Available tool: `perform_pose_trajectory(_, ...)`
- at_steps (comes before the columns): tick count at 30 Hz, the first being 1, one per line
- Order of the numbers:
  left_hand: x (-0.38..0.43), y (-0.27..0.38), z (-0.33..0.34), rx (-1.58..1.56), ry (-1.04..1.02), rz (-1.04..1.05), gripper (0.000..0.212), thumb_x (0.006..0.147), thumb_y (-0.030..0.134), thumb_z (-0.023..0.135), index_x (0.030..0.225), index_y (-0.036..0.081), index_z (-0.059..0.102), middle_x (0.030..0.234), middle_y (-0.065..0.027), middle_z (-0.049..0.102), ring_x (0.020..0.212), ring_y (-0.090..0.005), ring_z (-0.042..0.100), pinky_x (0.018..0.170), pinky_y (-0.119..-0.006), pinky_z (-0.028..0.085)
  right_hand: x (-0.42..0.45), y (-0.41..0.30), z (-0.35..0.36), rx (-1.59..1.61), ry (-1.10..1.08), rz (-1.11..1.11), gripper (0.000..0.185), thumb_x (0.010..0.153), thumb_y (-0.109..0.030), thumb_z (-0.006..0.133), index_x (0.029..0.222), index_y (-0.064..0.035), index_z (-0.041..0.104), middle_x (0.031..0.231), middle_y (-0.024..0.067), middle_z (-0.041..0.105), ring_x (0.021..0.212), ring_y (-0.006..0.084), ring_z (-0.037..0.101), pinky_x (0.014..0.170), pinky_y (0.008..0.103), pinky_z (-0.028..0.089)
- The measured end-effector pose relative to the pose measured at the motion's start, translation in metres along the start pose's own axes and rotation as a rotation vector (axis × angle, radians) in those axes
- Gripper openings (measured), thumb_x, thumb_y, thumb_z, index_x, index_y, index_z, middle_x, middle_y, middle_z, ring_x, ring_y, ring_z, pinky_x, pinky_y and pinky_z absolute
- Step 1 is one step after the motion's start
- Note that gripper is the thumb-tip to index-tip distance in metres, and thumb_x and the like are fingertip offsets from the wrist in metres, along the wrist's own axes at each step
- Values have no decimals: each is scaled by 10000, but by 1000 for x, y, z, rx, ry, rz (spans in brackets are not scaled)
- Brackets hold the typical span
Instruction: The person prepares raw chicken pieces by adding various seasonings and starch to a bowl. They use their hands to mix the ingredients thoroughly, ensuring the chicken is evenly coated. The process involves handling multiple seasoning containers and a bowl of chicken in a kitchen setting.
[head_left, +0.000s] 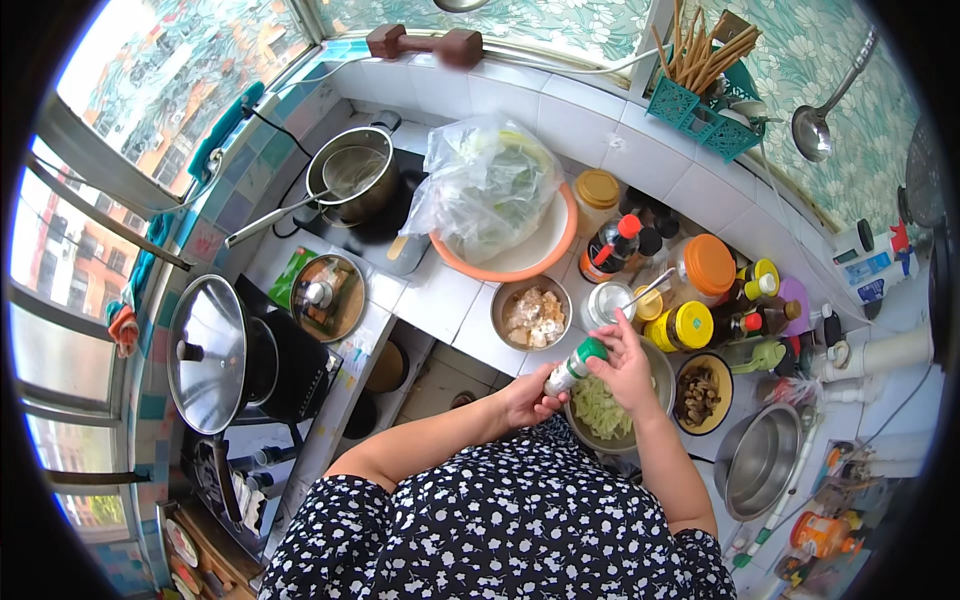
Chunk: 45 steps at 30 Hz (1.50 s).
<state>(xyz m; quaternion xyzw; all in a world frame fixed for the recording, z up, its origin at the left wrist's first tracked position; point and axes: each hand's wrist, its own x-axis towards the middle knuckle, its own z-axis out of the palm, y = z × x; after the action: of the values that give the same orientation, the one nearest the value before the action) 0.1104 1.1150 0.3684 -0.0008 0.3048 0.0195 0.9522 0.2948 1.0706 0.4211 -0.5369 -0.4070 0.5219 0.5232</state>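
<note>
My left hand (531, 397) grips the body of a small seasoning shaker (564, 375), held tilted close to my chest. On its green cap (592, 351) rest the fingers of my right hand (624, 365). Below the hands, a metal bowl of chopped pale-green vegetable (600, 412) is partly covered by my right forearm. Just beyond stands a steel bowl (498, 309) with pale chunks dusted in white powder (535, 319). To its right is an uncapped glass jar (600, 304) with a spoon (651, 289) leaning out.
An orange-rimmed basin (555, 259) holds a plastic bag of greens (495, 187). Sauce bottles (611, 247) and lidded jars (703, 265) crowd the right counter, near a bowl of brown pieces (701, 399) and an empty steel basin (761, 461). Left are a saucepan (352, 176) and a lidded wok (214, 352).
</note>
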Motion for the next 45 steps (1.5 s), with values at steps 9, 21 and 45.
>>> perform_pose_trajectory(9,6,1,-5,109,24,11,457,964,517,376,1030,81,497,782,-68,592,463,-54,433,354,-150,326,-9,-2,10,-205,-50,24,488,868,-21,633,1330,-25,476,1238,97,499,1105,169,535,936,287,452)
perform_pose_trajectory(21,-26,65,-85,866,794,604,541,969,347,458,1357,-10,335,1162,-157,562,875,-219,642,660,-330,543,-6,13,19,-540,147,-76,425,773,-108,720,1159,-70,549,1124,85,570,983,213,584,786,310,497)
perform_pose_trajectory(45,-88,65,-118,965,765,594,410,905,104,450,1290,-35,430,970,-119,620,800,-179,641,660,-308,580,123,44,44,-1320,56,-546,352,724,-51,641,1050,-76,508,995,77,558,1032,271,519,933,407,370)
